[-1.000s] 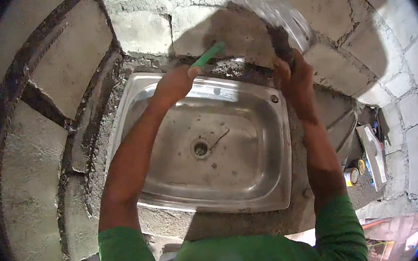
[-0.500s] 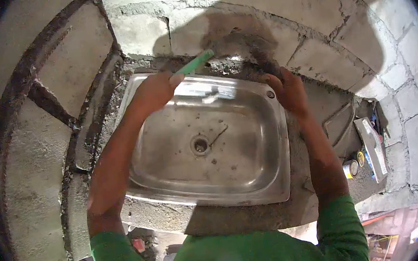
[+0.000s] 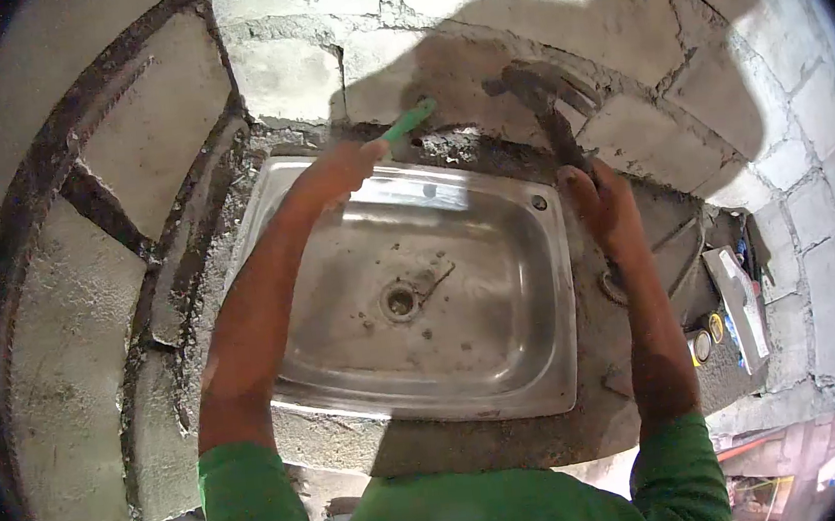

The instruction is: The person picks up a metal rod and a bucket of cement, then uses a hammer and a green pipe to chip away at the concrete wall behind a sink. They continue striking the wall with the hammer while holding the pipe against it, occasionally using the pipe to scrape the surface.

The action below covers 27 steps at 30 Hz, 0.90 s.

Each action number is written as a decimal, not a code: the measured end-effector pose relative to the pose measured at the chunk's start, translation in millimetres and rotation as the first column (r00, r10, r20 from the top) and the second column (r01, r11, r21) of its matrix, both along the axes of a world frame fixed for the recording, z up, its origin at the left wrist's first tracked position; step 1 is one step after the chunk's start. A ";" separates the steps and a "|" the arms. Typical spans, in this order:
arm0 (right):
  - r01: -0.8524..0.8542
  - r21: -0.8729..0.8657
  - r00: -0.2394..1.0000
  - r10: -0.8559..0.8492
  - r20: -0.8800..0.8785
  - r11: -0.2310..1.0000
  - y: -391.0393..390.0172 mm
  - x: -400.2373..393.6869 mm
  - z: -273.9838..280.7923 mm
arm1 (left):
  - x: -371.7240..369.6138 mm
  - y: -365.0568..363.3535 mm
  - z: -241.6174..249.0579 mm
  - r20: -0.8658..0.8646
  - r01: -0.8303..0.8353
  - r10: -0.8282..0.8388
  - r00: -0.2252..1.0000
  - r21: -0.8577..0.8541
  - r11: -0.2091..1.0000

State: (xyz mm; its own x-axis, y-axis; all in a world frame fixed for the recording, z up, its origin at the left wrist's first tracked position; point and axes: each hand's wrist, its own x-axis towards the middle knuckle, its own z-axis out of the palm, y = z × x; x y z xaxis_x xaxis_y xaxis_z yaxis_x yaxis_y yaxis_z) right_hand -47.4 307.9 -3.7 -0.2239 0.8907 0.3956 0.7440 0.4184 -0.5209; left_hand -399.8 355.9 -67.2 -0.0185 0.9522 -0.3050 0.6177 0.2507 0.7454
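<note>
My left hand (image 3: 341, 173) is closed around a green rod-shaped tool (image 3: 411, 120), held over the sink's back left rim. Its green end points up and right toward the block wall; its other end is hidden by my hand. My right hand (image 3: 605, 204) grips the dark handle of a claw hammer (image 3: 557, 126) by the back right corner, with the head raised in front of the wall. Between my arms lies a stainless steel sink (image 3: 541, 394), with bits of debris around its drain (image 3: 401, 302).
A rough concrete block wall (image 3: 289, 77) rises behind the sink, with a mortar-strewn gap along its foot. On the concrete slab at right are a flat pale tool (image 3: 739, 310), a small can (image 3: 699, 346) and a yellow-rimmed roll (image 3: 716, 328).
The hammer has swung up and is now plainly visible against the wall. My left hand has shifted slightly right with the green tool, and my right hand has dropped a little.
</note>
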 end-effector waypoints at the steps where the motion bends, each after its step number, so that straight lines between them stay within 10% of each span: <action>1: 0.002 -0.013 1.000 -0.002 -0.002 1.000 9.7 1.6 -7.0 | 1.1 6.5 -8.4 0.001 0.000 0.000 1.000 0.001 1.000; 3: -0.006 -0.028 1.000 0.006 -0.002 1.000 14.4 -8.0 -2.6 | 2.5 20.9 -28.4 -0.113 0.139 -0.104 0.988 0.370 0.919; 12: -0.065 -0.024 0.968 0.057 -0.243 0.998 13.1 -48.4 19.4 | 7.8 4.0 -1.9 -0.405 0.300 -0.144 0.903 0.352 0.887; 24: 0.116 0.030 0.973 -0.120 0.195 0.993 88.7 -50.8 -38.9 | 14.7 12.4 -0.7 -0.476 0.278 -0.100 0.874 0.319 0.906; 27: -0.352 0.558 0.871 0.046 0.489 0.752 75.7 -36.1 -4.3 | 11.7 31.5 -7.8 -0.493 0.331 -0.159 0.855 0.284 0.900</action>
